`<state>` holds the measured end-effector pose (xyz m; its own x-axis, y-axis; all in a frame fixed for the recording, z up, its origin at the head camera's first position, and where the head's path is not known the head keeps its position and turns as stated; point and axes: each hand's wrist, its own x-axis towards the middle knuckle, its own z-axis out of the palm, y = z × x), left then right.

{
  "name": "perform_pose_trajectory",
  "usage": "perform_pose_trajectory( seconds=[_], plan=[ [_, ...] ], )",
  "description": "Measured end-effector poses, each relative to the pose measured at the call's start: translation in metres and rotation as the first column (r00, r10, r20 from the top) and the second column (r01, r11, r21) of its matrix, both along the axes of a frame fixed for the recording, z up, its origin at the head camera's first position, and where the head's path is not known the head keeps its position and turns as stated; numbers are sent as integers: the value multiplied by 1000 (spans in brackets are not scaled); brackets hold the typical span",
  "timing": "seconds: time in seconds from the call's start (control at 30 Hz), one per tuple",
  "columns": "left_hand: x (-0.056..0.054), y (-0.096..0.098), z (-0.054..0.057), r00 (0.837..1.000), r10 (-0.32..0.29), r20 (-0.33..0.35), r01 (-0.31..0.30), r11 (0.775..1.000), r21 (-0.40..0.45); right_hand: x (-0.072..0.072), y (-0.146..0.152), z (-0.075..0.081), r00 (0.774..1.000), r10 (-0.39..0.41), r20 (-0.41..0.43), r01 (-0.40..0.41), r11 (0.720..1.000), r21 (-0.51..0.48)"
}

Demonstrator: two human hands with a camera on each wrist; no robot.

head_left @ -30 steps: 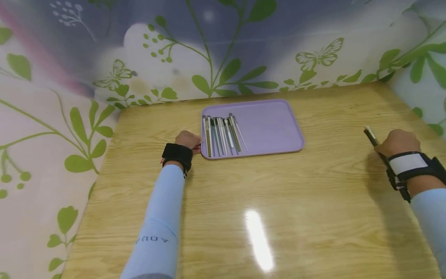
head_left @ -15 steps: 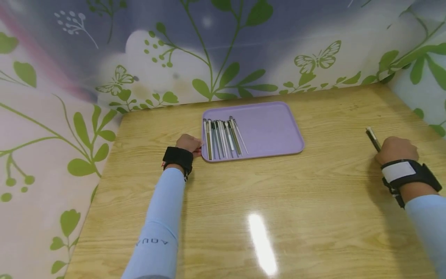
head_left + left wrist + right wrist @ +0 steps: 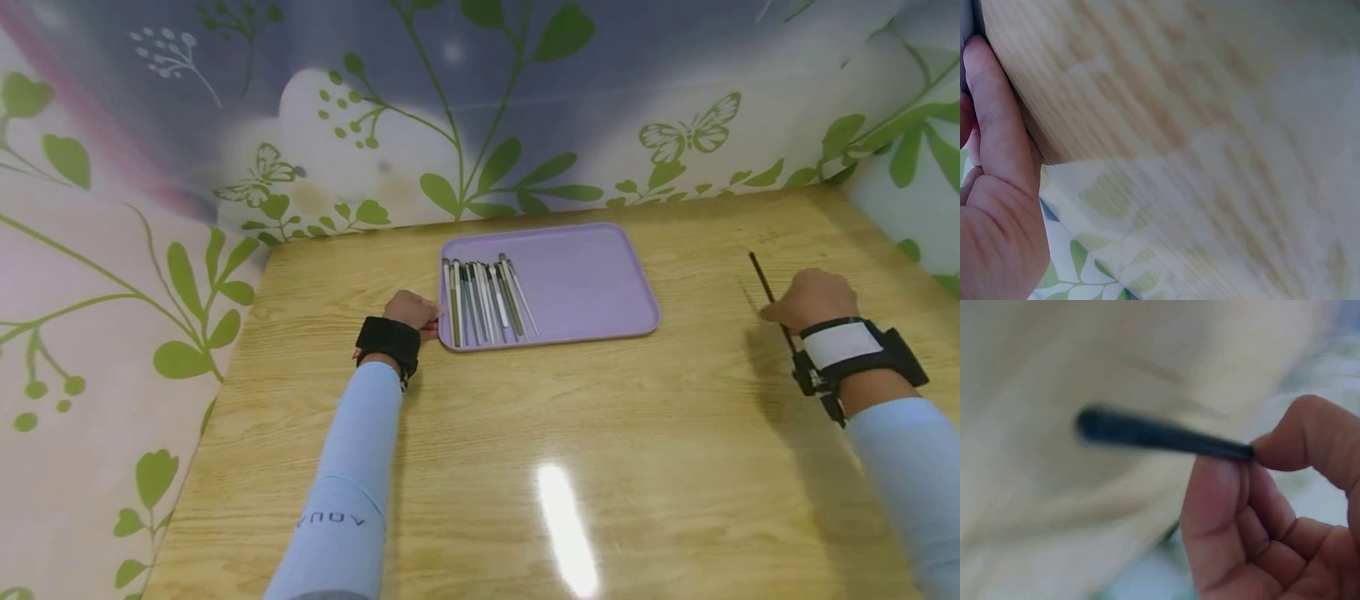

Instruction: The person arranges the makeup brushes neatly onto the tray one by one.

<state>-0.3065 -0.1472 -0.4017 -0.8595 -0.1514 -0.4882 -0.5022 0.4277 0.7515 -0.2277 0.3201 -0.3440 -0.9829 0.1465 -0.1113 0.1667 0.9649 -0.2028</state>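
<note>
A lilac tray (image 3: 592, 279) lies near the back of the wooden table, with several slim makeup brushes (image 3: 455, 312) side by side in its left part. At the tray's left edge, my left hand (image 3: 411, 310) holds the rim near the front corner. The left wrist view has its fingers (image 3: 997, 119) against the side. Over the table's right side, my right hand (image 3: 813, 300) pinches a thin dark makeup brush (image 3: 762, 277) between thumb and fingertips. In the right wrist view this brush (image 3: 1147, 432) is blurred, its rounded end pointing away from the fingers.
The wooden table (image 3: 480, 417) runs up to a wall (image 3: 360, 133) with leaf and butterfly patterns at the back. More patterned wall (image 3: 90, 333) stands along the left side. A bright light reflection lies on the table's front middle.
My right hand has moved left over the table. Earlier a light-tipped piece and a dark piece showed in its grip; now a single thin dark brush shows. My left hand stays at the tray.
</note>
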Motion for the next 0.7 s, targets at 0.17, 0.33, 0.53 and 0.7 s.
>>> perform_pose_trajectory(
  seconds=[0.17, 0.33, 0.53, 0.7],
  plan=[
    [7, 2, 5, 1000, -7, 2, 7, 1000, -3, -32, -72, 28, 994, 105, -35, -110, 972, -207],
    [11, -1, 8, 1000, 19, -12, -19, 999, 46, -69, -154, 15, 989, 145, 10, -138, 955, -264],
    [13, 1, 4, 1000, 2, -5, -2, 997, 71, -82, -220, -18, 975, 175, 140, -145, 969, -199],
    [11, -2, 7, 1000, 7, -17, -6, 998, 56, -84, -249, -21, 975, 182, 127, -158, 971, -177]
  ],
)
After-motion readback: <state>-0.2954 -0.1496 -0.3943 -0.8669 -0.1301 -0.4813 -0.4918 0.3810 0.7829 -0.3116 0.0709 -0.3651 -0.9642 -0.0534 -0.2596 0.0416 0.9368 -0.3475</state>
